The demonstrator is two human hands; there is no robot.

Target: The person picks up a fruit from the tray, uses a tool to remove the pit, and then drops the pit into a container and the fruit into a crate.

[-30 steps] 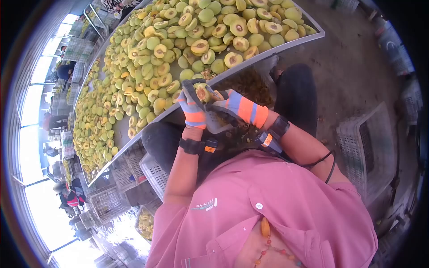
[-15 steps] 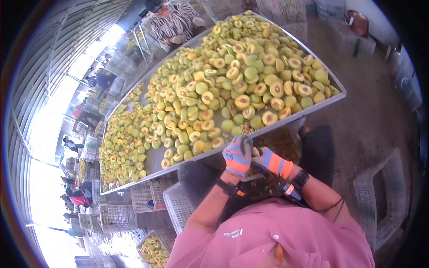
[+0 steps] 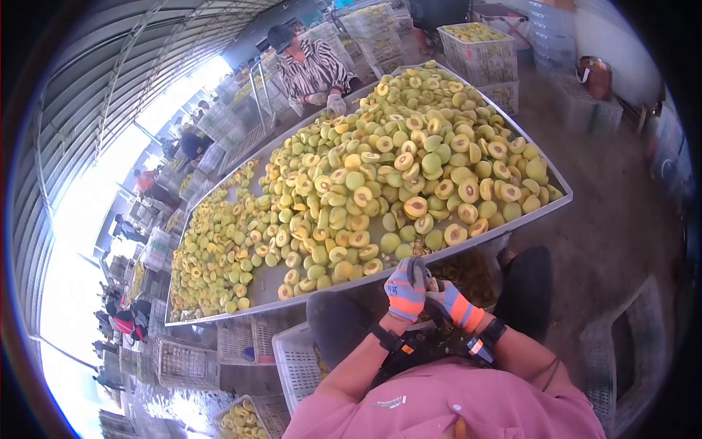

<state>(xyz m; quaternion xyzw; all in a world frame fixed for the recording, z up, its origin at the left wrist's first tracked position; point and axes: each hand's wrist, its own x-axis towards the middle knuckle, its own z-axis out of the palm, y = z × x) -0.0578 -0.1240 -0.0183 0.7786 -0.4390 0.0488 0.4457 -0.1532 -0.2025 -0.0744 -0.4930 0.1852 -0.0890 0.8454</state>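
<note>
Your view tips up. Your left hand and right hand stay curled close together, so the work seems unbroken; I can't tell what they grip. Fruit halves lie heaped on the table.

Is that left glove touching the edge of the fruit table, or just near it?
Cannot tell. In the head view, the gloved left hand overlaps the table's near rim, but looking down hides any gap.
</note>
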